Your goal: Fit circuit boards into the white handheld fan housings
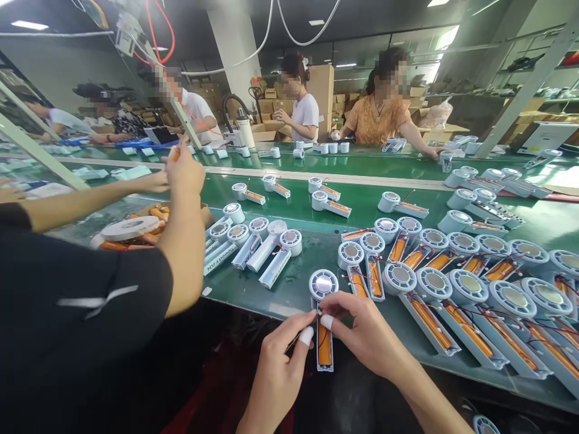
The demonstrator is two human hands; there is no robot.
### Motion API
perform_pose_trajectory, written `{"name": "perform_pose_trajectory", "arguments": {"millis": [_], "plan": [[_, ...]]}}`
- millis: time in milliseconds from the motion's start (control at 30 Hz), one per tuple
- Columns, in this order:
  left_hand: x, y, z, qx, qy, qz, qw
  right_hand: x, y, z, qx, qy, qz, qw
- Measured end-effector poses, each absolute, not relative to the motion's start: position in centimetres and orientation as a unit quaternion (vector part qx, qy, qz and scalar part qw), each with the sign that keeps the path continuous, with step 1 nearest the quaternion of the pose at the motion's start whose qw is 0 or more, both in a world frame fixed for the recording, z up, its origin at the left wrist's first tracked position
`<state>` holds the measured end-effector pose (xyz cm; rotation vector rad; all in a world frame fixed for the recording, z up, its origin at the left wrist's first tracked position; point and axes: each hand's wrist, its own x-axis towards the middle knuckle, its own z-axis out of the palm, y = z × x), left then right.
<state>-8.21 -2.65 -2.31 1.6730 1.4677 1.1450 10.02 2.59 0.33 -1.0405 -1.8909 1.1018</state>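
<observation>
Both hands pinch one open fan handle at the tabletop's near edge.

Left hand (280, 367) and right hand (366, 334) grip the fan unit (324, 313), fingertips closed by its thin wires; a tug could likely snap them, or it could slip off the tabletop (312, 208). A co-worker's arm (181, 241) reaches close beside.

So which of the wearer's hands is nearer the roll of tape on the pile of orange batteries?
Left. The left hand is below and right of the tape roll, pinching the open handheld fan. The right hand holds the fan's other side, farther right.
</observation>
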Motion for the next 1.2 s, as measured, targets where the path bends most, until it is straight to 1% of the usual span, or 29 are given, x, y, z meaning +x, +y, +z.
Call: {"name": "perform_pose_trajectory", "arguments": {"millis": [67,233,400,533,700,1000,1200], "plan": [[-8.4,-2.7,-2.1,0.626,0.553,0.429,0.342,10.5,2.9,0.7,-0.387,-0.735,0.443,0.338],[-8.7,-2.4,-1.9,0.628,0.539,0.432,0.358,11.0,3.5,0.8,-0.356,-0.786,0.398,0.311],[-8.8,-1.9,-1.7,0.644,0.526,0.429,0.352,10.8,3.6,0.1,-0.332,-0.795,0.382,0.334],[-8.9,-1.7,-1.6,0.639,0.522,0.431,0.366,10.7,3.5,-0.3,-0.332,-0.799,0.367,0.342],[-9.0,-1.5,-1.7,0.604,0.54,0.426,0.403,11.0,3.6,-0.1,-0.339,-0.818,0.355,0.299],[-9.3,-1.4,-2.1,0.613,0.54,0.417,0.399,11.0,3.8,-0.7,-0.319,-0.832,0.324,0.318],[-9.4,-1.5,-1.8,0.611,0.55,0.416,0.388,10.5,3.6,-0.6,-0.34,-0.83,0.313,0.313]]}}
